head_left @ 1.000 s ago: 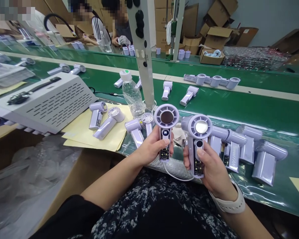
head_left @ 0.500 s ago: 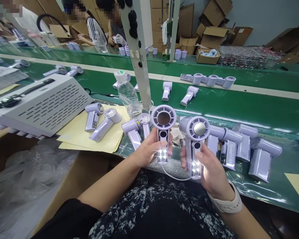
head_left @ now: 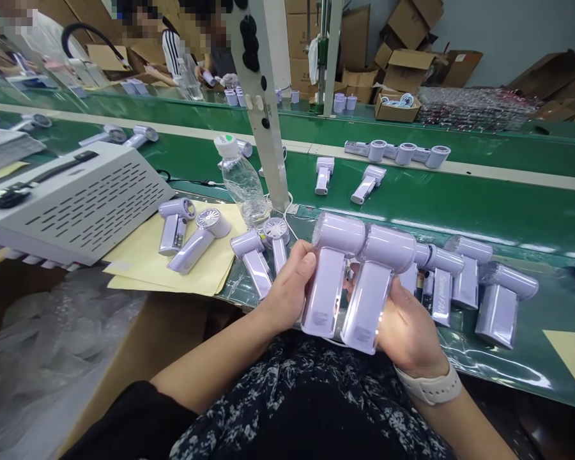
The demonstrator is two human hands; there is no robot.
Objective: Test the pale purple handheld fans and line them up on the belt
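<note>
My left hand (head_left: 290, 287) holds a lavender handheld fan (head_left: 324, 291) by its left edge. A second lavender fan (head_left: 368, 306) is in my right hand (head_left: 412, 329), which wears a pale watch band. Both fans stand side by side with their heads touching and their smooth handle sides towards me. Right of them, several more fans (head_left: 498, 313) lie on the green bench. To the left, two fans (head_left: 256, 262) lie by the bench edge and two others (head_left: 199, 239) rest on yellow paper (head_left: 215, 275).
A plastic bottle (head_left: 242, 182) stands by a white metal post (head_left: 268, 128). At left sits a slotted grey box (head_left: 91, 198). More fans (head_left: 407, 153) lie on the green belt (head_left: 211, 150). Across it, people (head_left: 172, 54) work near cardboard boxes (head_left: 409, 70).
Both fans have been turned round: their grilles and lit handle fronts no longer face me, and the plain sides do. They are now closer together. Two fans on the belt have shifted slightly right.
</note>
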